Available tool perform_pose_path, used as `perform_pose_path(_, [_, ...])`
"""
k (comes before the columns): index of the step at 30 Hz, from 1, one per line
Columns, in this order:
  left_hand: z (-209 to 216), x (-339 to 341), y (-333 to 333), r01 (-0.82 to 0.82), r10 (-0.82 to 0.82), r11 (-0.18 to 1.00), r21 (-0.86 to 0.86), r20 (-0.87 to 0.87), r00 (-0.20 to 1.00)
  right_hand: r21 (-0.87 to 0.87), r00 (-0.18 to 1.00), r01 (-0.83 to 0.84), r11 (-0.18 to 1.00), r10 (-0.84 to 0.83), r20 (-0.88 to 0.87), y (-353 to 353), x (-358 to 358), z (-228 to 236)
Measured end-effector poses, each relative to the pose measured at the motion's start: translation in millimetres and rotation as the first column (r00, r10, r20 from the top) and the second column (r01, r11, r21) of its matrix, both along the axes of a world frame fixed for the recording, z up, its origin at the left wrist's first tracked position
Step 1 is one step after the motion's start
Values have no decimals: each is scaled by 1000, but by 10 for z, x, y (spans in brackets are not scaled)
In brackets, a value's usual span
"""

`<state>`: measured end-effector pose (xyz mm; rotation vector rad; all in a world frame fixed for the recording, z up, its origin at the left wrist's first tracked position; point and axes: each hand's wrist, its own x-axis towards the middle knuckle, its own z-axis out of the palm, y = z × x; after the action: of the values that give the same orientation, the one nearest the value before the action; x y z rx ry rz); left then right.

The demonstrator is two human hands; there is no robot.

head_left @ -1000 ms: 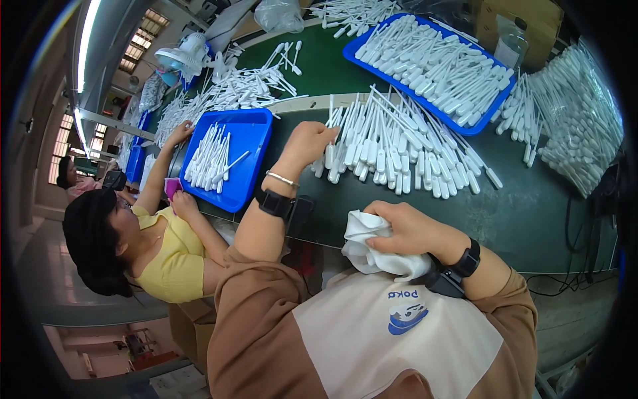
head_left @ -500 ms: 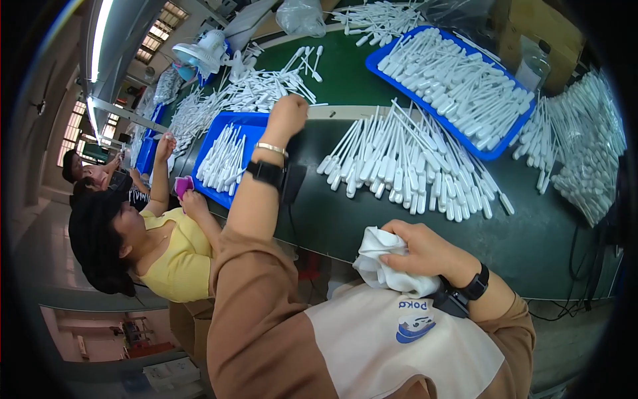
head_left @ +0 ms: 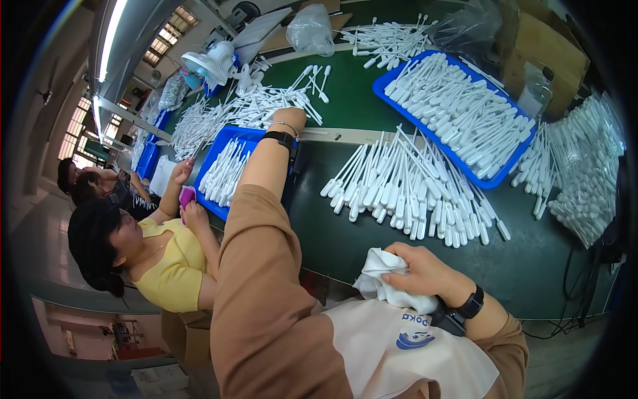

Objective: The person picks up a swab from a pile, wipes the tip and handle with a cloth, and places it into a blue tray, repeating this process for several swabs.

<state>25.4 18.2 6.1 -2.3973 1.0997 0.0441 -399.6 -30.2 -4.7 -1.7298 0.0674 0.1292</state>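
My left arm stretches far forward, and my left hand [head_left: 288, 120] is at the near edge of a loose heap of white plastic droppers [head_left: 256, 106]. Its fingers are turned away and hidden, so what they hold does not show. Close to my body, my right hand [head_left: 425, 269] grips a crumpled white cloth [head_left: 380, 269], thumb on top. Beyond it a fanned pile of white droppers [head_left: 412, 193] lies on the dark green table [head_left: 319, 246]. Beside my left forearm is a blue tray [head_left: 211, 207] with more droppers in it.
A full blue tray [head_left: 490, 183] stands at the right, near a clear bag of droppers [head_left: 588, 179], a bottle [head_left: 533, 96] and a cardboard box [head_left: 548, 53]. A co-worker in yellow [head_left: 174, 266] sits at left, holding something purple [head_left: 187, 197]. A white fan [head_left: 211, 63] stands behind.
My left hand has gone slightly farther forward into the edge of the dropper heap. The right hand keeps its grip on the cloth. The co-worker's raised hand has come down. The whole view has shifted a little.
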Motion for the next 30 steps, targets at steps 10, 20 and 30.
perform_pose_path(10, [454,-569,302,-366,-403,513,-777,-594,696,55,997,76,996,-75,-9,26,-52,31])
perform_pose_path(20, [44,-3081,1023,-901,-673,426,-81,-694,-256,793,758,464,396,-640,-125,104,35,155])
perform_pose_path(30, [-204,-3367,1171,-786,-477,579,-216,-872,-111,343,916,380,859,-401,-9,157,-24,-188])
